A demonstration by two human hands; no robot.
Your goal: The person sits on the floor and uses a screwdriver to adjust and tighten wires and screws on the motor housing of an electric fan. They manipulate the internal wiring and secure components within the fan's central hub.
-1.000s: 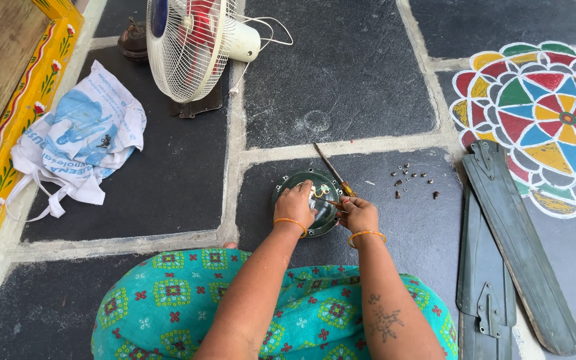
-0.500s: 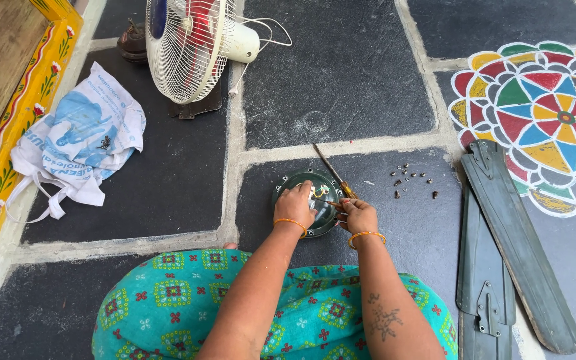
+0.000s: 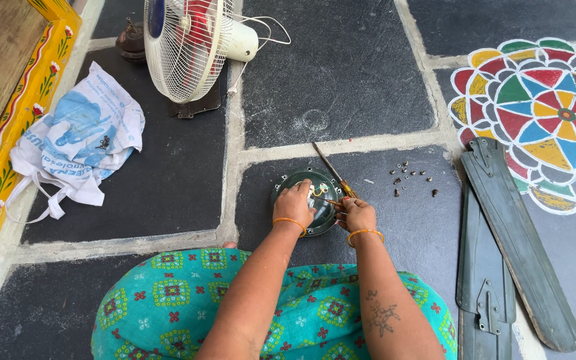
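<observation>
The person is sitting on a dark stone floor (image 3: 361,73) and working over a round dark-green metal housing (image 3: 288,183), which is lying on the slab directly in front of their knees, near that slab's front edge. The housing is lying open side up, and pale wiring is showing inside it. The left hand (image 3: 295,202) is resting on the housing with its fingers curled down over the rim. The right hand (image 3: 356,213) is closed together at the housing's right edge, pinching something small; what it is cannot be made out. A screwdriver (image 3: 331,172) is lying just beyond the hands, touching the housing. Loose screws (image 3: 411,179) are lying scattered on the same slab, to the right. Two grey fan blades (image 3: 508,240) are lying along the right edge. A table fan (image 3: 185,47) is standing at the far side, and a white bag (image 3: 78,143) is lying to the left, with bare floor between.
</observation>
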